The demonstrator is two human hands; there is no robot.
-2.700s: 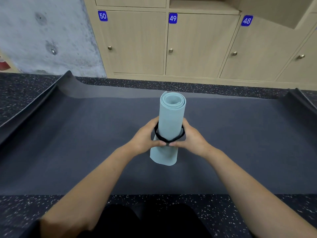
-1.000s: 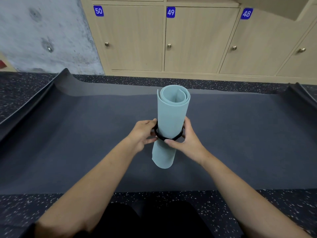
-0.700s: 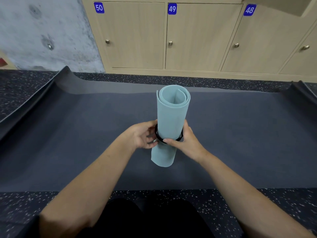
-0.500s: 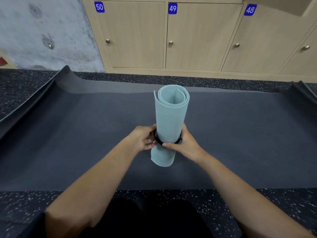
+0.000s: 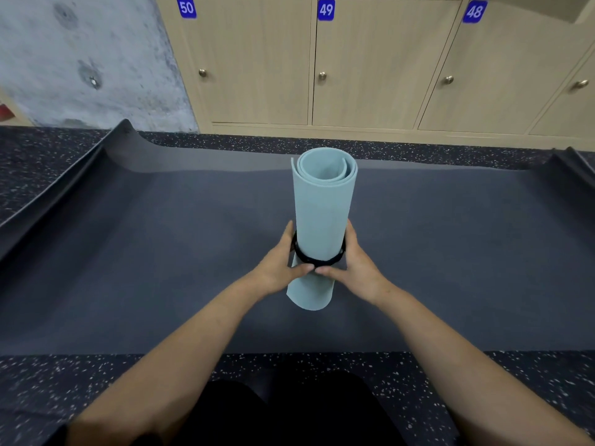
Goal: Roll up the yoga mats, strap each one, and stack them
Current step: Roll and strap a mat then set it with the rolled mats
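The pale blue rolled mat (image 5: 322, 204) stands on end, dead centre on the flat dark grey mat (image 5: 161, 252), straight ahead of the person. Its long axis is upright, with the top tipped slightly away. A black strap (image 5: 317, 260) rings its lower part. The left hand (image 5: 280, 265) and right hand (image 5: 357, 265) clamp that strap from either side, thumbs meeting at the front, and neither hand is nearer. Any adjustment looks set to run along the roll's axis, so an uneven push could topple it.

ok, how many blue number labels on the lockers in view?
3: label 50 upper left, label 49 centre, label 48 right. More may sit beyond the frame.
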